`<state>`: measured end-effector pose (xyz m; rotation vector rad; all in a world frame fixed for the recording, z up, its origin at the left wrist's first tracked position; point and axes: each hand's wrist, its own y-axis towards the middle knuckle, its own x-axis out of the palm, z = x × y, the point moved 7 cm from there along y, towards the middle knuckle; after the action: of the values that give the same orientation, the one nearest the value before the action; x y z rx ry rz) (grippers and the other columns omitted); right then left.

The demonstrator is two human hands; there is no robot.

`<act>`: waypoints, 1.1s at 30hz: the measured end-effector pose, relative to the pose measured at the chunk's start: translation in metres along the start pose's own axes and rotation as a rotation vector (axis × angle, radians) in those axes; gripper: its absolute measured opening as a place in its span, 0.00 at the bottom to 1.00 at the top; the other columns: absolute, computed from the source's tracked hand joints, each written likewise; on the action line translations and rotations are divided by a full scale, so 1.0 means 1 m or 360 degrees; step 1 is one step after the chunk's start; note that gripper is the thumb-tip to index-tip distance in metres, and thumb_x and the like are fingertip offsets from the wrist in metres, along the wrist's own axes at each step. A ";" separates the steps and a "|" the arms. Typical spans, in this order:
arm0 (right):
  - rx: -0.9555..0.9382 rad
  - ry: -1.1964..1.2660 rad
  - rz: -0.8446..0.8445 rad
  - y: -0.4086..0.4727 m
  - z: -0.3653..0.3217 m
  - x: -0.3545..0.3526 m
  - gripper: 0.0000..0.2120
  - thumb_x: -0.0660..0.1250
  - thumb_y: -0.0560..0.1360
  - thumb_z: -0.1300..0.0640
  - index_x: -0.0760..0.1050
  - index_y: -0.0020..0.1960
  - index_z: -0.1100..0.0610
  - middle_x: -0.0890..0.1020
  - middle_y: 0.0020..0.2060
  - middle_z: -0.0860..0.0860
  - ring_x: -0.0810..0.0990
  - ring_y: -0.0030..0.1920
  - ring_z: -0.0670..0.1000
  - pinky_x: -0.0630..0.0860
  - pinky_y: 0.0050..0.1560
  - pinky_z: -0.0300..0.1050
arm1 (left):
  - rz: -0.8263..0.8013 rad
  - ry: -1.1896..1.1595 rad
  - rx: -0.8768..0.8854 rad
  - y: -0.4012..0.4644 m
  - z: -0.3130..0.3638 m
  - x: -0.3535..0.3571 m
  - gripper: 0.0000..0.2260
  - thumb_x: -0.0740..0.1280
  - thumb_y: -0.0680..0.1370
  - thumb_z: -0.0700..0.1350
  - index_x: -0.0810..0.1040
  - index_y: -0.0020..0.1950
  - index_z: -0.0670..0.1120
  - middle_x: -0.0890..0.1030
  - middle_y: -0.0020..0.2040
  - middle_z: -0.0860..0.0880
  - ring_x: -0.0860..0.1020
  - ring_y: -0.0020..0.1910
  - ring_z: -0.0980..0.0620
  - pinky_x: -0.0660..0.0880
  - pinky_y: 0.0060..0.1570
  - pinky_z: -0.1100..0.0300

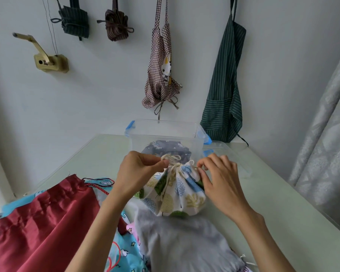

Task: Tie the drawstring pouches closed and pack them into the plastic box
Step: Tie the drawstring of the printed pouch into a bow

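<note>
A white pouch with blue, green and yellow tree prints point(178, 190) stands on the table, its mouth gathered tight. A cream drawstring point(171, 158) loops above the gathered neck. My left hand point(138, 171) pinches the cord on the left side. My right hand point(218, 178) pinches the cord and the gathered cloth on the right. Behind the pouch stands the clear plastic box point(165, 130) with blue latches. A grey printed pouch point(165, 147) lies inside it.
A dark red satin pouch point(41, 218), a turquoise printed pouch point(124, 250) and a grey fuzzy pouch point(185, 240) lie near the table's front. The box's clear lid point(227, 154) lies right of the box. Aprons hang on the wall behind.
</note>
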<state>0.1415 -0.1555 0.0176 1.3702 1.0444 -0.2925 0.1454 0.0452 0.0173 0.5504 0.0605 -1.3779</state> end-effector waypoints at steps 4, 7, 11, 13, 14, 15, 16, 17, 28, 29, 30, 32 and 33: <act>0.0717 0.1765 -0.0334 0.001 0.000 0.012 0.06 0.66 0.74 0.60 0.78 0.41 0.52 0.79 0.37 0.45 0.75 0.41 0.39 0.69 0.45 0.32 | -0.0047 0.0005 -0.0050 -0.001 -0.004 0.007 0.04 0.73 0.71 0.50 0.86 0.40 0.51 0.85 0.34 0.53 0.81 0.33 0.61 0.74 0.36 0.64; 0.1102 0.2729 -0.0445 -0.002 -0.009 0.015 0.05 0.62 0.68 0.59 0.74 0.35 0.58 0.75 0.31 0.50 0.75 0.35 0.47 0.70 0.46 0.41 | -0.0095 -0.0020 -0.0008 -0.004 0.002 0.023 0.03 0.73 0.72 0.47 0.86 0.40 0.52 0.85 0.33 0.54 0.78 0.31 0.62 0.76 0.37 0.60; 0.1110 0.2179 -0.0310 -0.002 0.014 0.006 0.15 0.57 0.69 0.53 0.64 0.24 0.52 0.66 0.27 0.48 0.63 0.34 0.51 0.62 0.42 0.45 | -0.0053 -0.0003 0.0010 -0.002 0.003 0.027 0.05 0.73 0.71 0.52 0.86 0.40 0.52 0.84 0.33 0.54 0.81 0.33 0.57 0.76 0.38 0.57; 0.0884 0.1255 -0.0318 -0.002 0.028 -0.001 0.23 0.60 0.74 0.49 0.63 0.22 0.53 0.67 0.26 0.47 0.66 0.37 0.52 0.63 0.44 0.47 | -0.0037 0.0076 -0.0011 -0.001 -0.001 0.023 0.06 0.73 0.71 0.53 0.86 0.38 0.52 0.84 0.32 0.54 0.81 0.33 0.57 0.77 0.40 0.56; 0.0784 0.0917 -0.0281 -0.002 0.032 -0.004 0.25 0.60 0.76 0.48 0.64 0.21 0.53 0.69 0.25 0.47 0.68 0.38 0.53 0.64 0.46 0.48 | -0.0046 0.0107 -0.0009 -0.001 -0.002 0.023 0.07 0.73 0.71 0.53 0.86 0.37 0.52 0.84 0.32 0.55 0.82 0.35 0.57 0.78 0.42 0.55; 0.0705 0.0728 -0.0230 -0.001 0.030 -0.008 0.26 0.60 0.76 0.45 0.66 0.22 0.53 0.69 0.24 0.47 0.71 0.39 0.53 0.66 0.48 0.49 | -0.0057 0.0138 -0.0005 -0.001 -0.002 0.022 0.07 0.73 0.71 0.53 0.86 0.37 0.52 0.84 0.32 0.55 0.82 0.36 0.56 0.78 0.43 0.53; 0.0655 0.0674 -0.0194 -0.002 0.028 -0.009 0.26 0.61 0.76 0.43 0.67 0.22 0.53 0.70 0.22 0.46 0.72 0.39 0.52 0.68 0.48 0.49 | -0.0061 0.0174 0.0002 -0.001 -0.002 0.020 0.06 0.72 0.71 0.53 0.86 0.37 0.53 0.84 0.32 0.55 0.82 0.36 0.56 0.78 0.43 0.53; 0.0621 0.0695 -0.0202 -0.001 0.027 -0.009 0.26 0.62 0.75 0.41 0.67 0.22 0.53 0.71 0.22 0.45 0.72 0.38 0.49 0.69 0.46 0.47 | -0.0066 0.0221 0.0004 -0.001 -0.002 0.019 0.06 0.72 0.71 0.53 0.86 0.37 0.54 0.84 0.31 0.56 0.82 0.35 0.55 0.78 0.42 0.54; -0.0127 0.0601 -0.1183 -0.028 -0.018 0.018 0.43 0.76 0.67 0.49 0.51 0.68 0.26 0.59 0.68 0.30 0.58 0.68 0.34 0.57 0.68 0.33 | -0.0646 0.0841 -0.0425 0.001 -0.023 -0.006 0.10 0.73 0.70 0.53 0.84 0.48 0.51 0.84 0.43 0.53 0.82 0.47 0.53 0.77 0.44 0.60; -0.0142 0.0491 -0.1124 -0.029 -0.018 0.019 0.42 0.75 0.67 0.48 0.51 0.69 0.27 0.61 0.69 0.32 0.61 0.68 0.36 0.60 0.68 0.35 | -0.0695 0.0939 -0.0438 0.002 -0.024 -0.010 0.17 0.74 0.69 0.53 0.80 0.56 0.52 0.82 0.52 0.53 0.79 0.53 0.52 0.76 0.51 0.58; -0.0167 0.0405 -0.1055 -0.031 -0.019 0.019 0.41 0.74 0.68 0.48 0.52 0.70 0.27 0.63 0.69 0.33 0.64 0.67 0.37 0.63 0.67 0.37 | -0.0759 0.1090 -0.0446 0.000 -0.026 -0.014 0.25 0.75 0.69 0.54 0.75 0.64 0.53 0.77 0.61 0.52 0.76 0.60 0.51 0.73 0.59 0.56; -0.0292 0.0306 -0.0926 -0.039 -0.030 0.017 0.37 0.71 0.71 0.48 0.54 0.70 0.28 0.69 0.67 0.34 0.70 0.64 0.41 0.67 0.63 0.38 | -0.0855 0.1363 -0.0427 -0.006 -0.028 -0.016 0.37 0.74 0.69 0.56 0.62 0.74 0.53 0.66 0.72 0.51 0.66 0.70 0.50 0.64 0.69 0.55; -0.0360 0.0283 -0.0855 -0.045 -0.036 0.015 0.33 0.70 0.72 0.48 0.58 0.69 0.29 0.72 0.65 0.35 0.72 0.62 0.42 0.67 0.60 0.35 | -0.0884 0.1420 -0.0409 -0.008 -0.029 -0.013 0.39 0.72 0.70 0.58 0.58 0.75 0.51 0.63 0.74 0.51 0.62 0.73 0.50 0.61 0.71 0.56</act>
<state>0.1022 -0.1283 -0.0177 0.9068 1.5419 -0.4364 0.1429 0.0680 -0.0060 0.9342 1.1675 -1.5164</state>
